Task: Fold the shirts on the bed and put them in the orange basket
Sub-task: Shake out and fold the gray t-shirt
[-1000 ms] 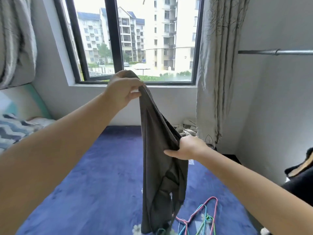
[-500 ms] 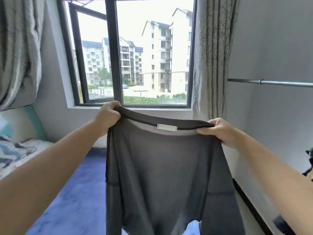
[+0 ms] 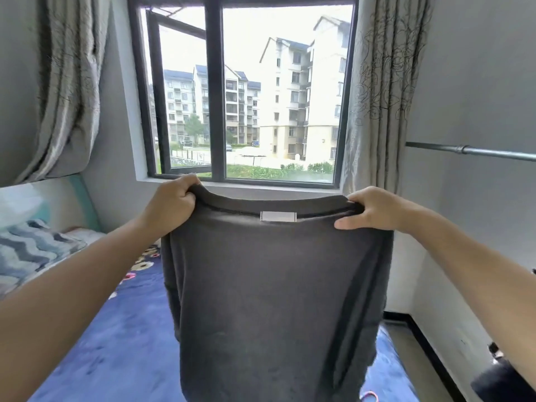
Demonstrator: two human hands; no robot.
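Note:
A dark grey shirt (image 3: 269,291) hangs spread out in the air in front of the window, its collar on top with a white label at the middle. My left hand (image 3: 171,204) grips the left end of the collar. At the right end my right hand (image 3: 368,210) pinches the collar between thumb and fingers. The shirt's lower part runs out of the frame at the bottom. The bed (image 3: 87,358) with its blue cover lies below and behind the shirt. No orange basket is in view.
A striped pillow (image 3: 32,253) lies at the left by the headboard. Grey curtains (image 3: 377,94) flank the window. A metal rail (image 3: 470,150) sticks out from the right wall. Dark clothing (image 3: 504,381) sits at the lower right edge.
The shirt hung bunched from my left hand a second ago; my right hand moved up to the collar and the shirt now hangs spread wide. The view has tilted upward.

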